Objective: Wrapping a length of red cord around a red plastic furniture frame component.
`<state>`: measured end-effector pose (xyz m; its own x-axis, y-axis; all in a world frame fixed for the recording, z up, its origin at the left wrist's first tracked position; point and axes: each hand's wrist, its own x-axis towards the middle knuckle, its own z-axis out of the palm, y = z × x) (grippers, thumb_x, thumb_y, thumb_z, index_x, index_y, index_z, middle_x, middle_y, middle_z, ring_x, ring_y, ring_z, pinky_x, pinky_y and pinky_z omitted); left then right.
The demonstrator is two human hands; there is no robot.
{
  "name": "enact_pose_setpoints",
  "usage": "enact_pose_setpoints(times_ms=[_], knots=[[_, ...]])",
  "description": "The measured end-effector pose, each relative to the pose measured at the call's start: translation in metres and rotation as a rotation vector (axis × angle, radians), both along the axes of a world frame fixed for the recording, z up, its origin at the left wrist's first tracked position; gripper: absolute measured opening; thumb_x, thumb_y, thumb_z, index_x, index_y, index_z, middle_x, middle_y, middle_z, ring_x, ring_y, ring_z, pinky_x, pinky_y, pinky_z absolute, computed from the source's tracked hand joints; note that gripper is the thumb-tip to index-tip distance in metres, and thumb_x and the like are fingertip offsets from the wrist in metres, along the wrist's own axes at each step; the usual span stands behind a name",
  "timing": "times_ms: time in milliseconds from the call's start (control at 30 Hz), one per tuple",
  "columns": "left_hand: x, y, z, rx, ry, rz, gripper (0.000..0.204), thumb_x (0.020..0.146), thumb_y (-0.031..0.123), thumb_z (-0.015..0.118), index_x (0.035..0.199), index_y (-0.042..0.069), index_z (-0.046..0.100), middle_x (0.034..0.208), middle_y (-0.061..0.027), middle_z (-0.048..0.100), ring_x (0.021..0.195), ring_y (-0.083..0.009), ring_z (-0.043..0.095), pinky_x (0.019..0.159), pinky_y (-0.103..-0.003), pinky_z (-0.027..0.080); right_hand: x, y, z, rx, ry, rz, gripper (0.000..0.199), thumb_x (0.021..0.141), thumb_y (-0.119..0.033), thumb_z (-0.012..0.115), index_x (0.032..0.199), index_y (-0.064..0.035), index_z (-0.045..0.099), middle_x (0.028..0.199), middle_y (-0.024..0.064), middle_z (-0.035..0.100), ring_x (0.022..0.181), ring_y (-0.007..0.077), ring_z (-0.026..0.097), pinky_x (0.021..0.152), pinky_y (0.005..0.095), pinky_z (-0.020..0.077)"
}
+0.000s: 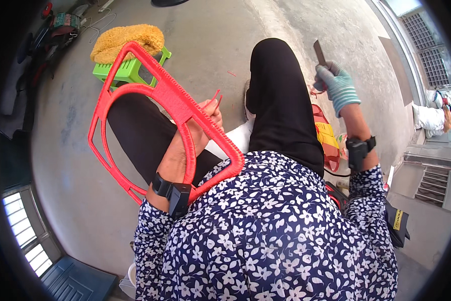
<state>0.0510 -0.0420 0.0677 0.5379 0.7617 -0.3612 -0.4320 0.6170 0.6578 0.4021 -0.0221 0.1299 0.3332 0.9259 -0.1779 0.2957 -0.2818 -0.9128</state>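
Observation:
A red frame (179, 101), its bars wound with red strip, hangs around my left forearm and leans across my left thigh. My bare left hand (211, 118) is closed on the frame's right-hand bar. Loose red strip ends (214, 96) stick up from its fingers. My right hand (337, 86), in a striped grey and teal glove, is raised well away to the right of the frame. It is closed around a knife whose flat dark blade (319, 52) points up and away; the glove hides the handle.
Ahead on the left, a yellow fluffy cushion (127, 41) sits on a green stool (127, 72). Red and yellow items (327, 135) lie beside my right leg. A window grille (433, 184) and white bags (428, 118) are at the far right.

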Motion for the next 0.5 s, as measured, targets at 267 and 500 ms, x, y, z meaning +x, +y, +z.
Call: enact_pose_setpoints(times_ms=[267, 500], knots=[[-0.003, 0.002, 0.009, 0.11, -0.356, -0.067, 0.032, 0.099, 0.033, 0.05, 0.078, 0.01, 0.044, 0.067, 0.0025, 0.037, 0.058, -0.0088, 0.038, 0.054, -0.023, 0.037, 0.04, 0.014, -0.078, 0.109, -0.366, 0.0, 0.027, 0.081, -0.02, 0.071, 0.102, -0.0031, 0.069, 0.085, 0.0084, 0.07, 0.077, 0.0116, 0.063, 0.073, 0.0256, 0.0488], [-0.008, -0.003, 0.026, 0.147, -0.386, -0.093, 0.033, 0.098, 0.033, 0.051, 0.078, 0.008, 0.044, 0.067, 0.0019, 0.037, 0.059, -0.0094, 0.038, 0.056, -0.024, 0.038, 0.044, 0.036, -0.084, -0.011, -0.723, -0.001, 0.036, 0.082, -0.026, 0.068, 0.11, -0.0047, 0.066, 0.102, 0.0141, 0.069, 0.091, 0.0247, 0.067, 0.083, 0.0339, 0.051]])
